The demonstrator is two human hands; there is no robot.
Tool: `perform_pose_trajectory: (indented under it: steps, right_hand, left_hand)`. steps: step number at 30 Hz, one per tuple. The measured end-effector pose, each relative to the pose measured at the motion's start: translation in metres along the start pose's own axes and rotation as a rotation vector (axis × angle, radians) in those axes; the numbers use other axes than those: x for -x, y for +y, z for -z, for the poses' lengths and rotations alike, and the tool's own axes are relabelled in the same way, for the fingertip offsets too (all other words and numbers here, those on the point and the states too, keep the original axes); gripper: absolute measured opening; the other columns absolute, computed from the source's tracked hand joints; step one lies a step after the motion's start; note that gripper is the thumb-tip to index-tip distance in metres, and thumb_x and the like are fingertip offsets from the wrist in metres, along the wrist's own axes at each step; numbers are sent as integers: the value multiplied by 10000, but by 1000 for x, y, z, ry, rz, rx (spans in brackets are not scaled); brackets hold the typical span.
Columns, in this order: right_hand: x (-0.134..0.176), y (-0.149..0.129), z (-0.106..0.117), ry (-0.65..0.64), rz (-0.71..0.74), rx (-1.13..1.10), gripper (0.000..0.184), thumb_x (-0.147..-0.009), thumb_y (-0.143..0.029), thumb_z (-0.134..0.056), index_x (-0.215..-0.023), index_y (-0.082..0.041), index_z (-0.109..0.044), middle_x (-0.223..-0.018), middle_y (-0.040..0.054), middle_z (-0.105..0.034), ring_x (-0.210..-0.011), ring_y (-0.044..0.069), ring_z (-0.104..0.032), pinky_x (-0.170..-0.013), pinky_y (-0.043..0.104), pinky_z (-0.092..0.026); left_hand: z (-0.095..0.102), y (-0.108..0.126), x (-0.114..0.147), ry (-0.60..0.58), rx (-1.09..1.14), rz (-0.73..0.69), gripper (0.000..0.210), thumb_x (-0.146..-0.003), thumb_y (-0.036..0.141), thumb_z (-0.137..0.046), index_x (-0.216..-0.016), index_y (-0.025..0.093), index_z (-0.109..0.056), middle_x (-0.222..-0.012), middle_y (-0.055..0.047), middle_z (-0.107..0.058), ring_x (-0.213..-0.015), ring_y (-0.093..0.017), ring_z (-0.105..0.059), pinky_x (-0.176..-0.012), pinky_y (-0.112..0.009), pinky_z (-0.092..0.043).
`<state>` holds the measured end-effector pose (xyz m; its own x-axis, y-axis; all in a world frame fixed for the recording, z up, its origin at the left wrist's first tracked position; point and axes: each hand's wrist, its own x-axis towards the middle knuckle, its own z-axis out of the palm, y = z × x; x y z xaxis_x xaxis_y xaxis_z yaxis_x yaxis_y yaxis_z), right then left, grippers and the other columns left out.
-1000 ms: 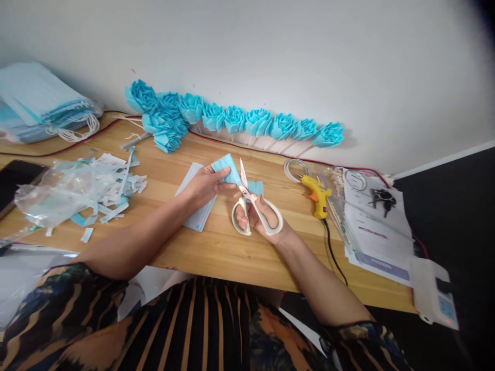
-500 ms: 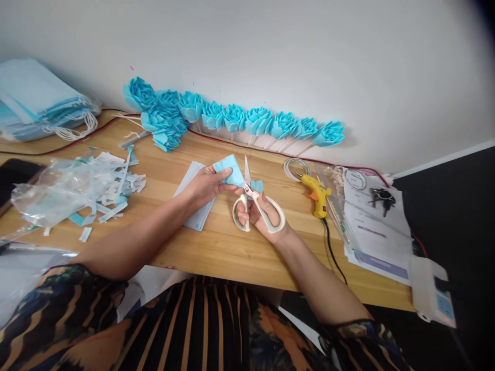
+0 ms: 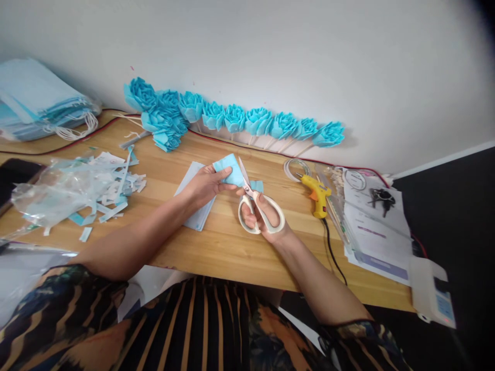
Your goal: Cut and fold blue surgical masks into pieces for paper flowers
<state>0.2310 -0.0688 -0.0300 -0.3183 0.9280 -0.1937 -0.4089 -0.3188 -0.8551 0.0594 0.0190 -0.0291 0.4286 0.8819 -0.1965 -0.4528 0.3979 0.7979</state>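
My left hand [image 3: 211, 181] pinches a light blue square of fabric [image 3: 231, 170] between thumb and fingers. In my right hand [image 3: 266, 216] is a pair of white-handled scissors [image 3: 277, 219], with my thumb and fingers through the loops. The blades point up and lie along the right edge of the square; whether they cut into it I cannot tell. Beyond the scissors' pivot a small blue piece [image 3: 257, 186] lies on the table. Under my left wrist rests a pale blue folded stack [image 3: 198, 219], partly hidden by the forearm.
Blue fabric flowers [image 3: 258, 120] on sticks lean along the wall. Scraps and a clear plastic bag [image 3: 58, 193] lie at left, near a bundle of face masks [image 3: 34, 98]. At right are a yellow glue gun [image 3: 317, 196], papers [image 3: 377, 221] and keys [image 3: 382, 198].
The scissors' blades have swung slightly left against the square's edge, and the handle loops have drawn closer together. My left hand and the square have hardly moved.
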Motion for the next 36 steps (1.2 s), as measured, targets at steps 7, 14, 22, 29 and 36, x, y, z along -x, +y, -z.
perform_pose_trajectory:
  steps: [7,14,22,29,36]
  right_hand:
    - [-1,0,4,2,-3,41,538,-801,-618,-677,-1103,-175,-632,-609,-52,-533,-426,47,-401,-357,173,-254]
    - [-1,-3,3,5,-1,29,561,-762,-608,-726,-1096,-164,-653,-584,-59,-522,-417,36,-377,-355,167,-258]
    - [-2,-2,4,-18,-14,11,561,-760,-605,-732,-1104,-169,-652,-583,-66,-517,-412,33,-360,-358,169,-253]
    - [0,-1,4,-108,-5,18,541,-838,-626,-632,-1158,-190,-611,-641,-42,-535,-481,71,-418,-413,202,-320]
    - [2,-4,5,-198,2,82,547,-880,-633,-563,-1231,-214,-551,-659,-36,-527,-532,104,-458,-452,224,-351]
  left_hand:
    - [-1,2,1,9,-2,4,131,-812,192,-757,-837,87,-684,-733,-53,-728,-610,-135,-693,-598,-219,-604]
    - [1,2,-1,-4,7,-30,171,-777,204,-793,-840,73,-702,-737,-63,-732,-626,-147,-697,-602,-239,-612]
    - [3,4,-1,-14,-78,-150,311,-698,331,-857,-838,85,-727,-790,-72,-741,-689,-167,-708,-619,-252,-605]
    - [2,4,-1,8,-89,-189,335,-676,362,-870,-807,86,-733,-744,-63,-729,-671,-168,-702,-584,-247,-594]
    - [0,6,3,-5,-124,-166,306,-721,345,-843,-792,74,-719,-740,-78,-729,-688,-187,-718,-608,-258,-598]
